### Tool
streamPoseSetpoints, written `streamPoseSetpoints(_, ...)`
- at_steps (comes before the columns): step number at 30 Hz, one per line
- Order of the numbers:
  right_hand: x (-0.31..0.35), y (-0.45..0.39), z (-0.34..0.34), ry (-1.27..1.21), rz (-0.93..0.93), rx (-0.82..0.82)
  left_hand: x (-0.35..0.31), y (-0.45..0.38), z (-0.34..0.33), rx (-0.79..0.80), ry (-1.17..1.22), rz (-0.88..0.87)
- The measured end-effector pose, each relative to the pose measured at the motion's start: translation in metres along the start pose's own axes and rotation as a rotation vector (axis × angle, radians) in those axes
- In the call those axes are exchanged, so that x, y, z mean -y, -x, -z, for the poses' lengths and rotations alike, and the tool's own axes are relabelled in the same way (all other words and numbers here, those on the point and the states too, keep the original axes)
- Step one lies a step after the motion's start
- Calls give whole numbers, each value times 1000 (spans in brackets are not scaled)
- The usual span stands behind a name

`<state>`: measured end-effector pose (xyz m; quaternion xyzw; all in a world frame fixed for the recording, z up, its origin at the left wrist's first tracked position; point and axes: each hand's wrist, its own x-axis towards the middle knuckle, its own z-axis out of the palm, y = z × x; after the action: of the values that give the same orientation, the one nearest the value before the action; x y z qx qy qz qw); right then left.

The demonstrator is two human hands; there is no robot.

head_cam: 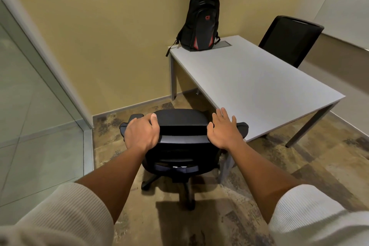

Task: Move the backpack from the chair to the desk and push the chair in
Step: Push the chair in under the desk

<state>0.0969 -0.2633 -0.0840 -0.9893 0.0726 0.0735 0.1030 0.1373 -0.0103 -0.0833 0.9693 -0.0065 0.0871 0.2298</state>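
Note:
A black backpack (pixel 200 24) with red accents stands upright on the far left corner of the grey desk (pixel 259 86), leaning against the yellow wall. A black wheeled office chair (pixel 182 152) sits at the desk's near left corner, its backrest towards me. My left hand (pixel 140 133) is wrapped over the left end of the backrest top, thumb on its top edge. My right hand (pixel 224 131) rests at the right end of the backrest with its fingers spread and extended forward, over the right armrest.
A second black chair (pixel 289 40) stands behind the desk on the far right. A glass partition (pixel 30 106) runs along the left side. The yellow wall (pixel 109 36) is close behind the desk. Patterned carpet (pixel 299 166) covers the floor.

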Motion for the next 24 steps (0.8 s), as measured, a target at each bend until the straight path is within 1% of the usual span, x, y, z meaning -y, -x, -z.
streamPoseSetpoints(4, 12, -20, 2, -26, -62, -16, 8, -31, -3, 6, -13, -59)
streamPoseSetpoints(11, 39, -57, 6, -167, -239, -74, 19, -86, -5, 35, 16, -89)
streamPoseSetpoints(20, 77, -90, 2, -141, -333, -83, 40, -151, -3, 112, 50, -127)
streamPoseSetpoints(24, 87, -102, 1, -142, -368, -91, 47, -172, -9, 108, 36, -151)
